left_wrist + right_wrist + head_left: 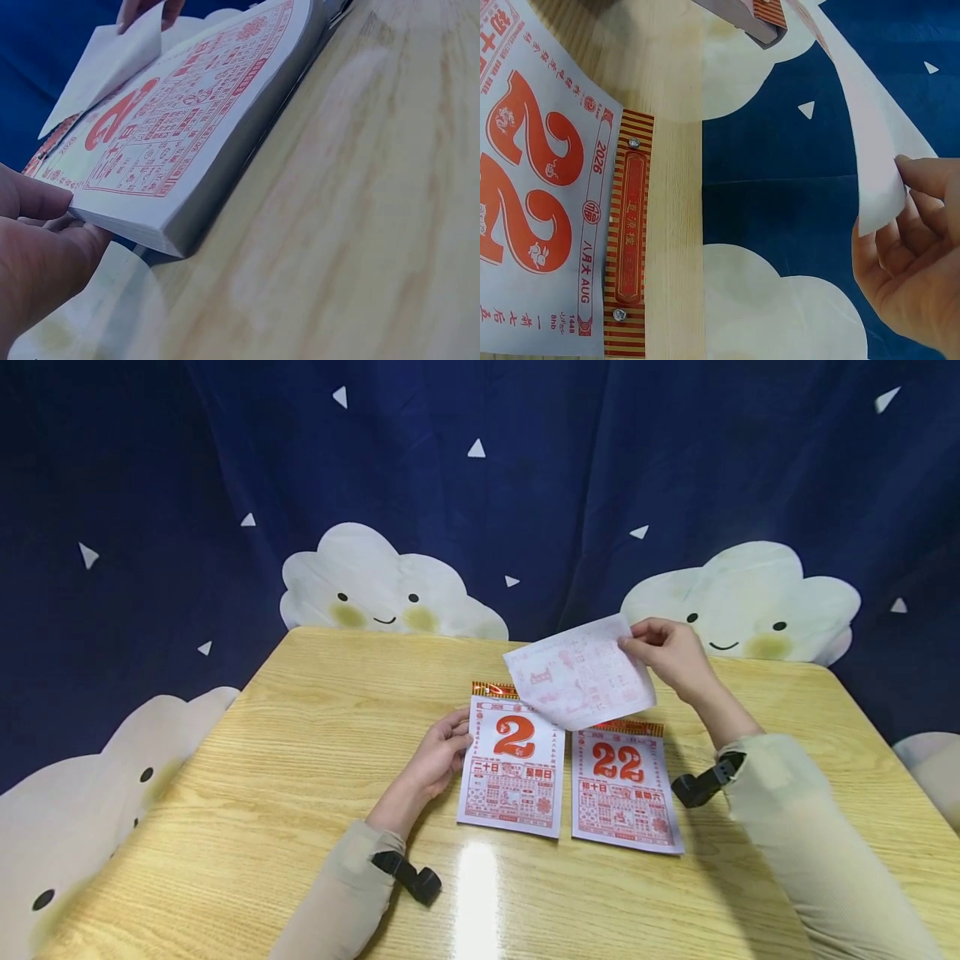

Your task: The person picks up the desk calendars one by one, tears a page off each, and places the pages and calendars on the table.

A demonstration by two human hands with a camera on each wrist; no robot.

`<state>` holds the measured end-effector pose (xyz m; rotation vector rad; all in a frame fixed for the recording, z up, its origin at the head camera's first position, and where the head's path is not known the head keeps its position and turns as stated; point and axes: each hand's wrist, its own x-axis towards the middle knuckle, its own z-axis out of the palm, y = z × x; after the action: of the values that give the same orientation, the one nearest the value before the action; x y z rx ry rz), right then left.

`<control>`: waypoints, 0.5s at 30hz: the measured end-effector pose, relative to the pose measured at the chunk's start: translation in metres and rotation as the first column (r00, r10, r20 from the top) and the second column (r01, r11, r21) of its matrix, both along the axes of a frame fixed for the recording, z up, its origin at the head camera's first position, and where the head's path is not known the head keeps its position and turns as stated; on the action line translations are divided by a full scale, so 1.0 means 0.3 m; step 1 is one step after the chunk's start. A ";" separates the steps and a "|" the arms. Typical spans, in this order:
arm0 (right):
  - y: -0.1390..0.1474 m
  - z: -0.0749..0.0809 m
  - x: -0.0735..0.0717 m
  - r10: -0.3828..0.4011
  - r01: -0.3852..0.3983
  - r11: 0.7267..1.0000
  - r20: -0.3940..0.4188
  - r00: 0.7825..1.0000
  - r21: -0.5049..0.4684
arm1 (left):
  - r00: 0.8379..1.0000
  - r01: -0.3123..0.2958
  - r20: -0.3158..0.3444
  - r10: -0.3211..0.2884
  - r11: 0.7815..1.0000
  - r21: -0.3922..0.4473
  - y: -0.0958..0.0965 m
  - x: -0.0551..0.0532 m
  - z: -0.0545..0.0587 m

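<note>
A thick tear-off calendar [512, 772] showing a large red 2 lies on the wooden table. My left hand [435, 756] holds it by its left edge; in the left wrist view the thumb and fingers [56, 202] are at the pad's side. My right hand [671, 656] pinches a thin calendar sheet [588, 672] by its right end, up over the pad's top right corner. The sheet's pale back shows faint red print. Whether it is still joined to the pad's top band I cannot tell. To the right lies a second calendar [626, 789] showing 22, its top partly hidden by the sheet.
Both calendars rest on the light wooden table [337, 718], which reflects a bright streak near the front. Behind the table's far edge hangs a dark blue curtain [540, 485] with white clouds and triangles. Each wrist wears a small black camera.
</note>
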<state>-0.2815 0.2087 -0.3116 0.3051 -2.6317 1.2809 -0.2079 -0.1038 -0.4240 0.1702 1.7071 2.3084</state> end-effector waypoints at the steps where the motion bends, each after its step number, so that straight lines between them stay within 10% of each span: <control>1: 0.001 0.001 0.000 -0.001 0.001 1.000 0.002 1.000 0.003 | 1.000 -0.001 0.002 0.001 1.000 0.000 0.000 0.000 0.001; 15: 0.024 0.007 0.002 0.003 -0.003 1.000 0.013 1.000 -0.002 | 1.000 -0.031 0.008 0.031 0.999 -0.013 -0.021 0.001 0.006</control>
<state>-0.2810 0.2159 -0.3095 0.3011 -2.6416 1.2912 -0.2075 -0.1100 -0.4223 0.1331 1.7316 2.3164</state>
